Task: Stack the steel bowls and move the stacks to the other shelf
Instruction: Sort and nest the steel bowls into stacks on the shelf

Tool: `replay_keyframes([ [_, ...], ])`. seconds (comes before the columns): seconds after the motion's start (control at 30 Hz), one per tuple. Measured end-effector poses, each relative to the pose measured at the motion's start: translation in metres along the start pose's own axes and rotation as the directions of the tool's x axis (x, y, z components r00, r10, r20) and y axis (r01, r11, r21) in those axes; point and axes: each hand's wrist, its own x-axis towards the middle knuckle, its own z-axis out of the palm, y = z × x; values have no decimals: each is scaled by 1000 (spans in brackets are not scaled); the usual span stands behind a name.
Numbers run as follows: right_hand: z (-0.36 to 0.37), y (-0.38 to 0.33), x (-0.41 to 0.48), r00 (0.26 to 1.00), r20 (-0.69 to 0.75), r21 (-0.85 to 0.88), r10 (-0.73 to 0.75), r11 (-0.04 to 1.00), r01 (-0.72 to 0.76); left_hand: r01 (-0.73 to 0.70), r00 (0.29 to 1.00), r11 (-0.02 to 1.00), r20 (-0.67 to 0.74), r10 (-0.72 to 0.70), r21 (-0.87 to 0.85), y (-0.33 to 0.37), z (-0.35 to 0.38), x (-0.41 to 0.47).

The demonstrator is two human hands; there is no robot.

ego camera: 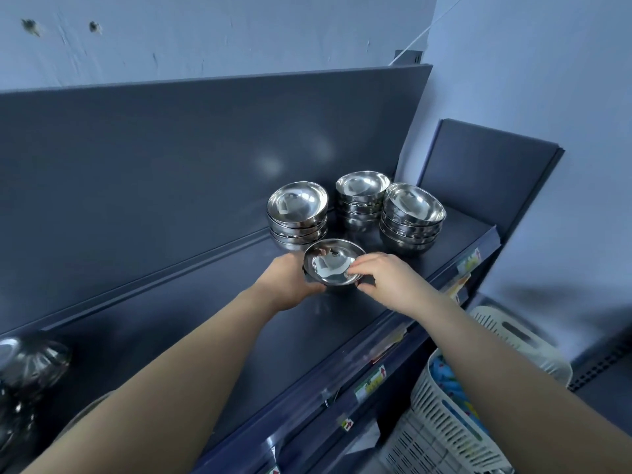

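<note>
My left grip (290, 282) and right grip (386, 278) clasp opposite sides of a shallow, shiny steel bowl (333, 263) on the dark grey metal shelf (205, 319). Just behind it I see three stacks of matching steel bowls (362, 196), standing close together near the shelf's back panel.

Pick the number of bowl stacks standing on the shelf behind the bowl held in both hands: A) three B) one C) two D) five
A: three stacks stand there, a left stack, a middle stack and a right stack, behind the held bowl.
</note>
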Motion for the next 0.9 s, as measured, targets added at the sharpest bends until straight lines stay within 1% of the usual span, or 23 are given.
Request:
replay_keyframes([
  [0.1, -9, -9, -2, 1000, -24, 4, 9, 1000, -9, -6, 1000, 996, 0, 6, 85, 1, -12, -11],
  [0.2, -15, -26, -2, 999, -49, -5, 1, 1000, -2, 14, 999, 957, -47, 0, 291, -2, -30, -29],
  [0.27, -16, -42, -2, 998, -56, -9, -19, 1000, 18, 32, 998, 921, -67, -7, 387, -3, -42, -48],
  [0.33, -16, -60, -2, 998, -46, -26, -37, 999, 36, 50, 997, 891, -76, -17, 452, -7, -54, -70],
  [0.43, -12, -91, -1, 994, 6, -41, -109, 993, 109, 120, 991, 849, -114, -71, 514, -19, -72, -109],
  [0.5, -6, -114, -3, 986, 54, -25, -160, 987, 161, 182, 983, 834, -129, -134, 520, -31, -84, -139],
  [0.6, 9, -149, -10, 958, 143, 4, -247, 968, 249, 253, 967, 848, -145, -208, 466, -46, -98, -187],
  [0.73, 29, -189, -25, 899, 236, 105, -370, 929, 355, 355, 934, 854, -105, -341, 382, -59, -107, -239],
  [0.83, 38, -211, -33, 869, 286, 179, -404, 913, 366, 396, 912, 840, -55, -406, 372, -72, -107, -260],
  [0.9, 43, -220, -36, 857, 315, 213, -409, 910, 356, 389, 910, 843, -14, -414, 371, -79, -103, -266],
])
